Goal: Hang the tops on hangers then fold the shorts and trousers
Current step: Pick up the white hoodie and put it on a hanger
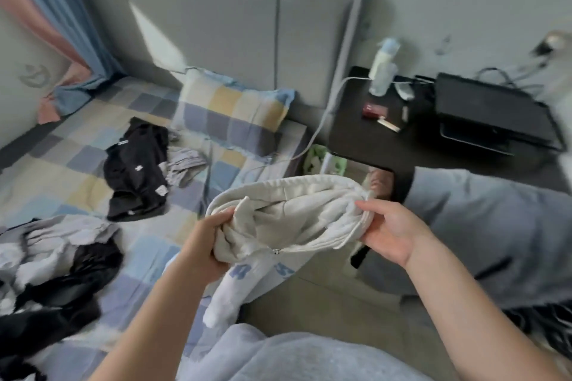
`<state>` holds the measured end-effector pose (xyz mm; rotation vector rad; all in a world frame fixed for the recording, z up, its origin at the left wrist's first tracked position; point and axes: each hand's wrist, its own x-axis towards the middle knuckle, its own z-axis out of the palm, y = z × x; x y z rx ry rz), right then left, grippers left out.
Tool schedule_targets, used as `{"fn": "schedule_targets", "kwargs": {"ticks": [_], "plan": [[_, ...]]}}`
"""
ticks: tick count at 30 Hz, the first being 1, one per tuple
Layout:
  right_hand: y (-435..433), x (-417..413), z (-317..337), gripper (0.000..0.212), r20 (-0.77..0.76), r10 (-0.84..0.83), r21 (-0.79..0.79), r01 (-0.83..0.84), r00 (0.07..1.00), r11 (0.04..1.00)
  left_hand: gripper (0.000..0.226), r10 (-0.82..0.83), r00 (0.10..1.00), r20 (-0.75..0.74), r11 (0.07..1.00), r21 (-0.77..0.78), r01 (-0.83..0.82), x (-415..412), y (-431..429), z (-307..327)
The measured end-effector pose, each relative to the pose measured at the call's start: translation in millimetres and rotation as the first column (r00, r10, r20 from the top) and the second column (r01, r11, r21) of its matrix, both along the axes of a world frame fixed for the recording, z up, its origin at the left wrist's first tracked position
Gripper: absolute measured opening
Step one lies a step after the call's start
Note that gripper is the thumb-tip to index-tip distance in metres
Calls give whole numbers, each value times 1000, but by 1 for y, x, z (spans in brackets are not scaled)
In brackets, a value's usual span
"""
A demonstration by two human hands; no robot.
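The person held a cream zip-up hoodie [294,213] in the air over the near edge of the bed [62,170], in front of their chest. The left hand [213,235] had its fingers curled round a bunched fold of the fabric on the garment's left side. The right hand [390,235], palm turned up, pinched the hood's rim beside the drawstring, thumb on top and fingers beneath. The front of the hoodie, with blue lettering, hung down below the left hand. On the checked bedsheet, a black garment [133,170] lay well beyond the hands, touching a crumpled grey one [185,164], both near a checked pillow [232,108]. A heap of grey and black clothes [55,263] lay at the left. Beside the bed stood a black bench [365,133] carrying a pale bottle [382,68], with a white cable [322,120] trailing off its edge.
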<state>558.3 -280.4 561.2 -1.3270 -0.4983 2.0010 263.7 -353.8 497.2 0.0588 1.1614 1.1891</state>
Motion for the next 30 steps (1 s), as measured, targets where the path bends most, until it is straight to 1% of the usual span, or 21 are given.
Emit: {"fn": "schedule_targets", "kwargs": {"ticks": [1, 4, 6, 8, 10, 13, 15, 17, 19, 20, 22, 24, 27, 30], "plan": [[-12, 25, 0, 43, -10, -22, -1, 22, 1000, 1000, 39, -22, 1000, 16, 1000, 12, 22, 22, -3, 3], [-51, 92, 1, 35, -43, -119, 13, 120, 992, 993, 40, -57, 998, -1, 996, 68, 57, 87, -11, 17], [-76, 131, 0, 35, -58, -232, 17, 234, 971, 972, 32, -119, 993, -14, 983, 139, 120, 129, -17, 30], [-99, 163, 0, 36, -72, -385, 9, 386, 920, 922, 29, -190, 981, -35, 955, 225, 193, 170, -22, 40], [-120, 193, -1, 38, -75, -521, 1, 522, 851, 853, 36, -249, 968, -38, 927, 281, 250, 210, -25, 48], [-149, 237, 3, 42, -78, -643, 13, 646, 762, 764, 25, -346, 938, 0, 906, 259, 334, 264, -25, 60], [-166, 264, 8, 39, -99, -686, 33, 692, 721, 721, 24, -419, 907, 26, 889, 216, 405, 299, -24, 70], [-184, 286, 15, 37, -146, -705, 64, 717, 694, 694, 32, -480, 875, 69, 867, 188, 461, 333, -24, 80], [-200, 306, 20, 52, -174, -700, 121, 720, 693, 683, 37, -546, 834, 87, 829, 201, 522, 367, -23, 90], [-207, 315, 21, 55, -153, -692, 155, 708, 706, 689, 35, -581, 809, 90, 805, 211, 555, 384, -22, 95], [-218, 332, 19, 49, -86, -698, 203, 699, 711, 686, 31, -650, 756, 80, 750, 228, 621, 418, -17, 104], [-222, 348, 17, 36, -52, -761, 198, 754, 646, 627, 32, -723, 689, 52, 678, 248, 692, 452, -9, 110], [-221, 377, 26, 19, 31, -870, 230, 844, 491, 485, 33, -809, 588, -10, 565, 264, 782, 504, 8, 121], [-217, 412, 45, 12, 122, -938, 340, 875, 323, 346, 31, -850, 500, -166, 452, 259, 854, 557, 30, 134]]}}
